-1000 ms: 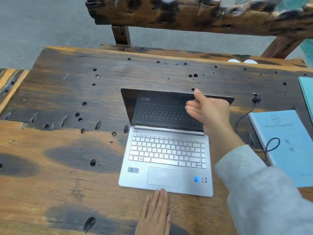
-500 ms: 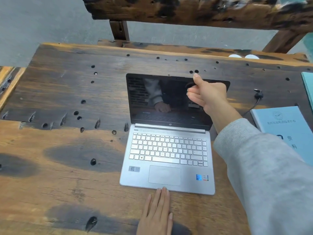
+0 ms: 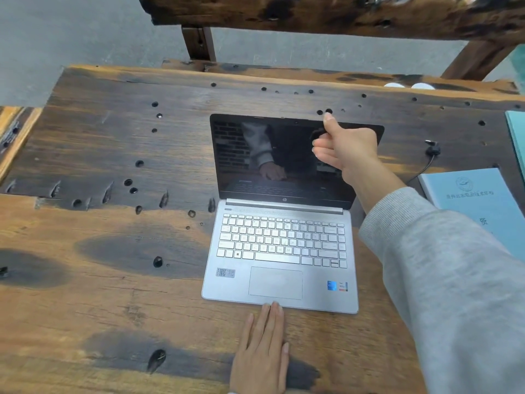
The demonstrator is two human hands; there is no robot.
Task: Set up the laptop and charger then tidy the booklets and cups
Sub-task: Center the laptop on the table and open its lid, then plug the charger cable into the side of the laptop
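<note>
A silver laptop (image 3: 279,260) stands open in the middle of the wooden table (image 3: 113,251), its dark screen (image 3: 255,155) tilted back. My right hand (image 3: 345,146) grips the lid's top edge near the right corner, thumb on the rim. Flat on the table lies my left hand (image 3: 262,351), fingertips touching the laptop's front edge. The black charger cable (image 3: 430,155) lies right of the laptop, its plug loose on the wood. A light blue booklet (image 3: 480,206) rests at the right, partly under my grey sleeve. Two white cup rims (image 3: 409,86) show at the far right back.
A second teal booklet (image 3: 515,137) sits at the right edge of view. A heavy wooden bench (image 3: 312,12) stands behind the table. The tabletop has many holes and dark burn patches. Grey floor lies beyond the far left corner.
My right hand has pushed the laptop lid from half-raised to fully open and tilted back. The left hand has stayed at the laptop's front edge.
</note>
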